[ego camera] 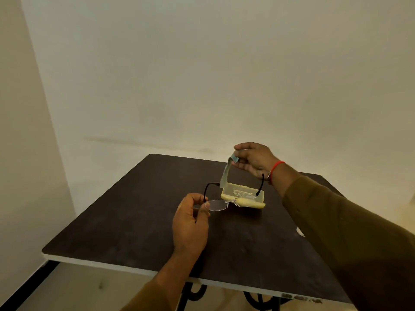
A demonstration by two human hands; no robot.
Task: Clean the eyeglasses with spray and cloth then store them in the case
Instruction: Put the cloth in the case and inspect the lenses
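My left hand (190,221) pinches the rimless eyeglasses (221,204) at the left lens hinge and holds them above the table with both black temples unfolded. Behind the glasses, a yellow case (243,194) sits open on the dark table (134,221). Above the case, my right hand (253,159) pinches the top end of a grey cleaning cloth (225,173), and the cloth hangs down to the case's left end. I see no spray bottle.
The table stands in a corner with pale walls to the left and behind. A small white object (300,231) lies on the table by my right sleeve, partly hidden. Black metal table legs (193,295) show beneath the front edge.
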